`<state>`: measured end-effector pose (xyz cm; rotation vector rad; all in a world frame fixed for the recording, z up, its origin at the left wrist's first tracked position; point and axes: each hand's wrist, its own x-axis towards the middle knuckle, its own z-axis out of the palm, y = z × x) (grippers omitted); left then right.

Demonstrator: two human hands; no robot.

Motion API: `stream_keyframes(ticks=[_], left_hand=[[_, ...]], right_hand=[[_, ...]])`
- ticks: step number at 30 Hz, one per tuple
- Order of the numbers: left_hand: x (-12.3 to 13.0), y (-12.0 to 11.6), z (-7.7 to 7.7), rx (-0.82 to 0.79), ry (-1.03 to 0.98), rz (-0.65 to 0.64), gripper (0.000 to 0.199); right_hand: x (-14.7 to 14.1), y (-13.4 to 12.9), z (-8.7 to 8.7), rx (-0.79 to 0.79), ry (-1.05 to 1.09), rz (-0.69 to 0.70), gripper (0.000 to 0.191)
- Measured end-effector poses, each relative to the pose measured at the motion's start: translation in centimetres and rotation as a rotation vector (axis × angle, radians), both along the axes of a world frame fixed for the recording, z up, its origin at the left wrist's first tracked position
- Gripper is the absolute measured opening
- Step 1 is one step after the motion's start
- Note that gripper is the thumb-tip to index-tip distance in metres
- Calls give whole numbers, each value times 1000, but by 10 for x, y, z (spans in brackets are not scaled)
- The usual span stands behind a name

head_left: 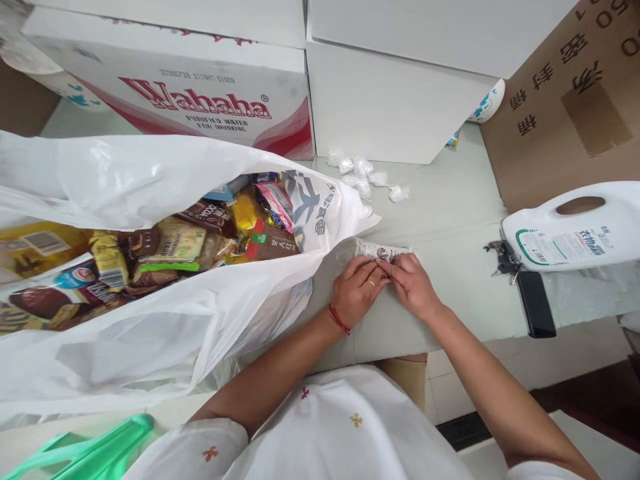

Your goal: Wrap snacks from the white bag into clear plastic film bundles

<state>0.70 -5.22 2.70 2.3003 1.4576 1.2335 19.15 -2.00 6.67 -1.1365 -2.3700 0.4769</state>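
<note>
My left hand [354,291], with a red string at the wrist and a ring, meets my right hand [413,285] over the table. Between them is a small printed packet [373,251], pale with dark print and a clear crinkled end on the left. The fingers of both hands are closed on its near side, fingertips pressed together, and they hide part of it. To the left of my hands lies a big white plastic bag [240,293], its mouth gaping. Wrapped snacks [175,241] in many colours fill it. Beyond the packet rest several small knotted clear plastic bundles [363,175].
Behind stand a Wahaha water carton [200,100] and a white box [390,100]. On the right are a brown carton [565,100], a white detergent jug [575,227], keys [503,259] and a black phone [536,305]. A green bag [95,448] lies at lower left.
</note>
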Motion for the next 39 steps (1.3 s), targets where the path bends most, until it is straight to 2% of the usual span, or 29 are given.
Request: stream_keyframes(ticks=[3,5,10,12,15,17,20,22,23,24,26,28,30,32,35,37,39], left_hand=[[0,-5,2,124,67,179,29],[-3,-5,6,189,126,200,37],[-15,3,11,102,248,-130,42],[-17,6,9,73,241,-157,40],[-15,7,5,33,224,-127,33],[-14,7,3,22,218,-111,30],[-14,7,2,36,215,-92,28],[-14,8,3,60,212,-89,29],[-14,8,3,65,208,-89,30],[-14,8,2,64,204,-90,30],[-15,8,1,44,200,-93,31],[-15,7,0,19,201,-93,32],[-15,6,-1,1,203,-92,33],[-13,6,-1,-7,202,-93,33],[-10,4,3,9,213,-83,33],[-7,4,5,52,233,-63,31],[-5,5,8,97,251,-41,29]], right_hand=[[-1,-6,-4,-2,-16,-31,40],[-3,-7,-5,-10,-52,-38,38],[-2,-11,-7,36,-55,38,39],[7,-16,-5,42,-31,85,41],[39,-26,-3,-11,19,98,45],[66,-30,-1,-57,91,-24,38],[91,-19,0,-150,327,-499,27],[88,-3,0,-341,531,-780,42],[81,6,0,-462,603,-847,52],[71,15,1,-570,638,-871,61],[51,27,2,-704,616,-826,70],[37,30,4,-791,584,-725,64],[33,25,6,-850,623,-689,53],[35,18,11,-812,687,-762,47],[30,6,21,-543,656,-879,38],[14,-1,27,-327,514,-844,29],[-10,-6,28,-158,305,-723,27]])
